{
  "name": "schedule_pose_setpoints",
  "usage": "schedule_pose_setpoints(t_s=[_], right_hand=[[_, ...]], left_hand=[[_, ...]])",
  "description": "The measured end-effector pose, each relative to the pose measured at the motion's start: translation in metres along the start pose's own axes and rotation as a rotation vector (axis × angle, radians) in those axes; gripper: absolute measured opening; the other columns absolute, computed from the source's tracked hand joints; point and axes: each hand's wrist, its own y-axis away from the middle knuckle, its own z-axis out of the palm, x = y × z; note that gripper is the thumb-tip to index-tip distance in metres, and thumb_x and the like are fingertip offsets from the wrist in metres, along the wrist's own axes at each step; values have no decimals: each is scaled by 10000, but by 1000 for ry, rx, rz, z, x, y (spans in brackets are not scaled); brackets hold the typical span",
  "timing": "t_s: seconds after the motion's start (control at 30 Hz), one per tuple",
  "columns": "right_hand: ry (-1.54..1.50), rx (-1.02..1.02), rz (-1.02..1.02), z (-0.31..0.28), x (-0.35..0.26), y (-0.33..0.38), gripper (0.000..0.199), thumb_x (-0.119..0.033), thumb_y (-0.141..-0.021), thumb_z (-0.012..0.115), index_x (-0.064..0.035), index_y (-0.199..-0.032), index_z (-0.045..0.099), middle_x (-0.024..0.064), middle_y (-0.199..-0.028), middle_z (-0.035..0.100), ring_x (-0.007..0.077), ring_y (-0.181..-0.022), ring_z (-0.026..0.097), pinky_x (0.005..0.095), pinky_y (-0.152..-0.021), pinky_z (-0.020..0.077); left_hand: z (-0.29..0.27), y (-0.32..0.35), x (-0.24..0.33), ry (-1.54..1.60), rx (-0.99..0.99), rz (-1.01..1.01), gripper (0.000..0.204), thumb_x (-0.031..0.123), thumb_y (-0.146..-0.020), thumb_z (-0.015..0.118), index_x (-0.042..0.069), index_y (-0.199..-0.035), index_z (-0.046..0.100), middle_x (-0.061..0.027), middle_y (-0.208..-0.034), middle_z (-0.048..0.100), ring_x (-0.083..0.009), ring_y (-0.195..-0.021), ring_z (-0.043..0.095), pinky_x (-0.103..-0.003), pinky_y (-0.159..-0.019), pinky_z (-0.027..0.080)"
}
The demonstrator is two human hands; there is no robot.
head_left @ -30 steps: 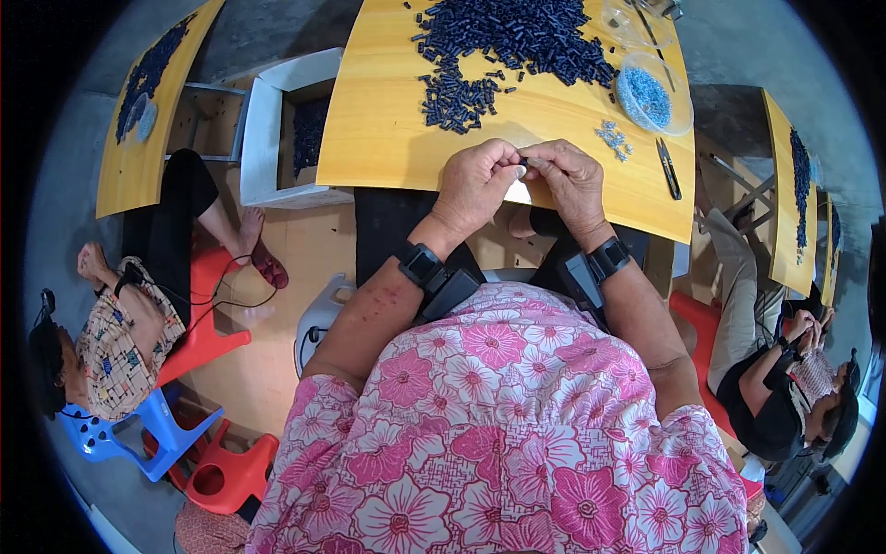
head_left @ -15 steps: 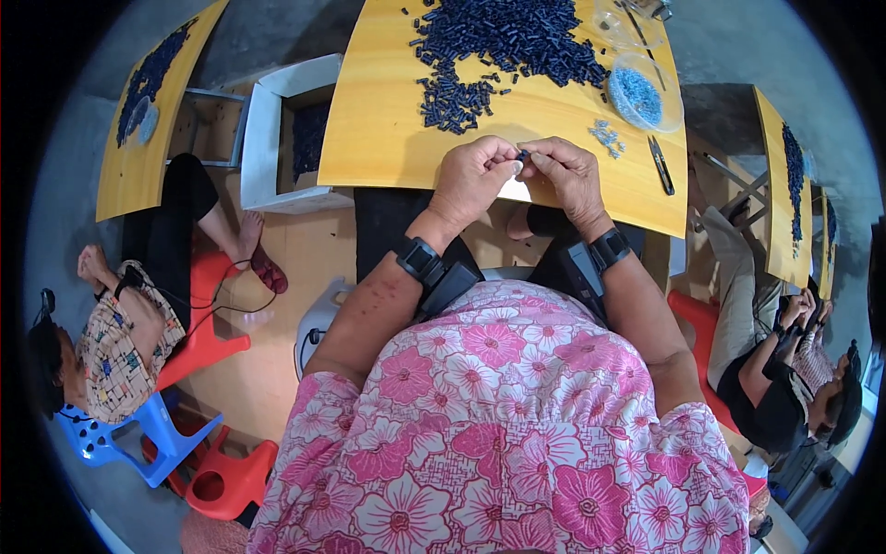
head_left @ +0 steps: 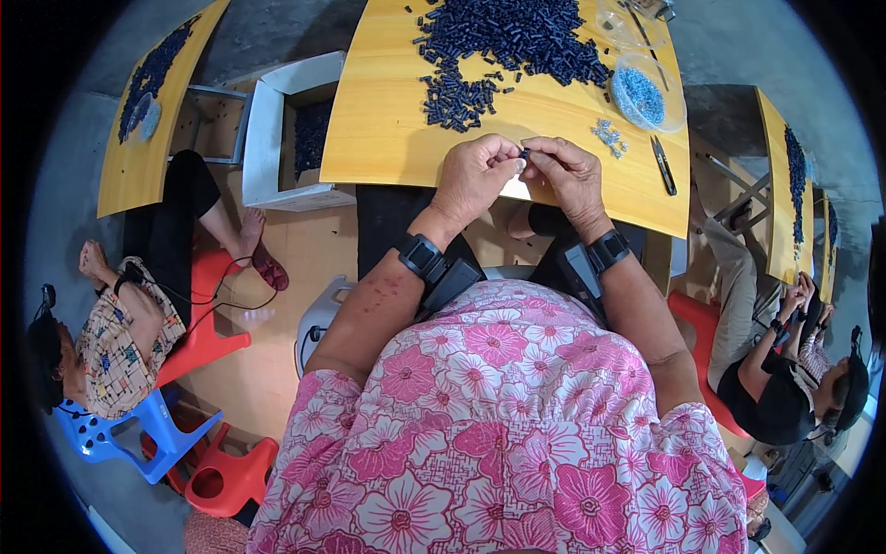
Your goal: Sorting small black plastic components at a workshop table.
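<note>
My left hand (head_left: pixel 476 175) and my right hand (head_left: pixel 568 175) meet over the near edge of the yellow table (head_left: pixel 378 138). Between their pinched fingertips is a small dark blue plastic piece (head_left: pixel 525 154), mostly covered by the fingers. It looks like the pieces in the big dark blue pile (head_left: pixel 508 37) beyond my hands. A smaller cluster of these pieces (head_left: pixel 459 102) lies nearer to me. To the right of my right hand are several small clear pieces (head_left: pixel 609 137), a round clear tub (head_left: pixel 640 97) of light blue pieces, and a pair of black snips (head_left: pixel 663 166).
A white box (head_left: pixel 268 138) with dark pieces inside stands left of the table. At the far right of the tabletop sits another clear dish (head_left: pixel 626 26). Other people sit at yellow tables on both sides. A blue stool (head_left: pixel 152 439) and a red stool (head_left: pixel 226 475) are at lower left.
My hands stay together at the same spot, with only slight finger movement around the small piece. At the right, a co-worker's hands have risen toward their table.
</note>
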Motion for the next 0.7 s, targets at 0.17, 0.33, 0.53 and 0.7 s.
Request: schedule_pose_setpoints(t_s=[0.17,0.33,0.53,0.7], right_hand=[[74,0,-46,1,0,1,236,33,-867,662,-34,-1075,752,44,-929,696,116,-866,664,248,-801,527],[80,1,-51,1,1,1,239,46,-858,663,-35,-1062,759,53,-946,705,122,-881,669,252,-813,528],[51,8,-21,1,-1,1,236,58,-837,686,-33,-1041,760,56,-954,712,132,-901,672,264,-825,534],[111,-7,-56,0,0,-1,238,66,-836,679,-34,-1036,762,57,-965,711,134,-908,669,263,-833,527]], left_hand=[[-1,0,5,-27,-7,-15,81,56,-922,664,-13,-963,670,-29,-860,706,-70,-785,643,-224,-729,518],[-2,1,3,-53,-9,-5,83,69,-915,674,-7,-946,674,-11,-838,689,-59,-762,615,-223,-719,510],[-3,0,3,-21,-28,-5,81,65,-910,685,-7,-944,674,-5,-842,682,-57,-766,609,-221,-716,509],[-2,1,2,3,-18,-9,91,69,-911,701,-4,-962,683,6,-845,678,-51,-766,601,-215,-713,506]])
